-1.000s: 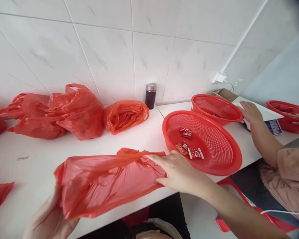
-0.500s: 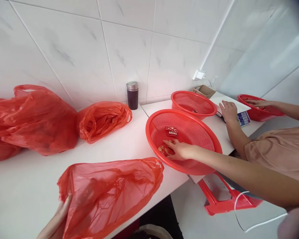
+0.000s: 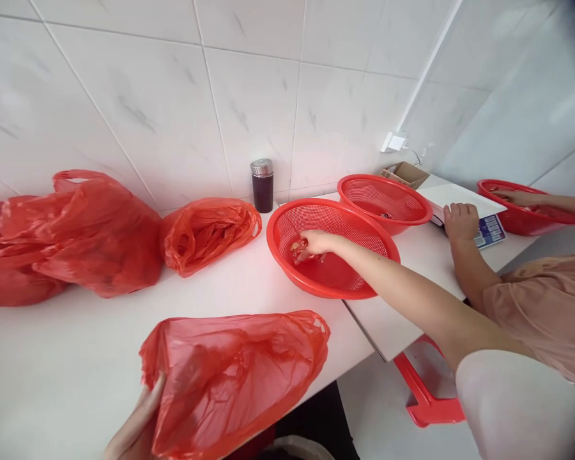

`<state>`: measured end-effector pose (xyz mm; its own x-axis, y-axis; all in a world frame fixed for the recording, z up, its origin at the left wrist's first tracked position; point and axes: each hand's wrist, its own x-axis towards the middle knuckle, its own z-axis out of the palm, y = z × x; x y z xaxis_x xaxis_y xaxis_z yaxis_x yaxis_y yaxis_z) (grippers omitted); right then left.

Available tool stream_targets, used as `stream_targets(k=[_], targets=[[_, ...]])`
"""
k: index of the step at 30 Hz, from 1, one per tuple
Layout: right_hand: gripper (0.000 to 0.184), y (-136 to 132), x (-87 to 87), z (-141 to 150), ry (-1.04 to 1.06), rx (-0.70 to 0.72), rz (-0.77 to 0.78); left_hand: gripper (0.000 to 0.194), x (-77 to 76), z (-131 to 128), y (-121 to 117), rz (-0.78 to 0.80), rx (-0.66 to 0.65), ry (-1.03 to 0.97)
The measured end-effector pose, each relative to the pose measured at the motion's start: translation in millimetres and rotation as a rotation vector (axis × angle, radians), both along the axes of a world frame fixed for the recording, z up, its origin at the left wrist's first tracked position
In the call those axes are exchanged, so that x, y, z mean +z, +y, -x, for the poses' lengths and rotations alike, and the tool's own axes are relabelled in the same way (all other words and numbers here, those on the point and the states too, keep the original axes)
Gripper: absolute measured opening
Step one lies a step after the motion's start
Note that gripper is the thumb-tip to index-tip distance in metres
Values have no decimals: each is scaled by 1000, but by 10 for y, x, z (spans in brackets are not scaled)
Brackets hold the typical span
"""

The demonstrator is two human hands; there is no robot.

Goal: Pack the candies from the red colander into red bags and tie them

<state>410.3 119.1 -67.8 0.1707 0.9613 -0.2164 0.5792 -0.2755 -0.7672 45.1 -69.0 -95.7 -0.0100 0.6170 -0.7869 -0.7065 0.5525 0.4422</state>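
Inside nearest red colander (image 3: 333, 273), right hand (image 3: 317, 243) clutching small wrapped packets (image 3: 296, 248), seemingly gathering step; left hand (image 3: 137, 420) grips red plastic bag (image 3: 239, 383); lifting calls for firm pinch.

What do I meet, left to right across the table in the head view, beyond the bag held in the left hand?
Bulging red bags, bundle of red bags, dark tumbler, front red basket, rear red basket, far-right red basket.

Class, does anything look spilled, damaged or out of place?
Nothing stands out: no spill or damage shows. The flask is upright, the right hand is in the nearest basket, the left hand holds a red bag.
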Motion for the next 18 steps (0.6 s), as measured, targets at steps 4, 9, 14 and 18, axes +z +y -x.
stream_targets(k=[4, 9, 14, 18], targets=[[40, -122, 477, -64, 79, 92, -4, 53, 21, -70, 4, -190, -4, -61], [41, -809, 731, 427, 620, 413, -53, 48, -185, -88, 41, -330, -75, -252], [44, -1309, 63, 1230, 784, 601, 163, 51, -197, -255, 73, -428, -89, -199], [50, -1273, -377, 1461, 235, 586, -15, 70, -31, -348, 19, -508, -33, 92]])
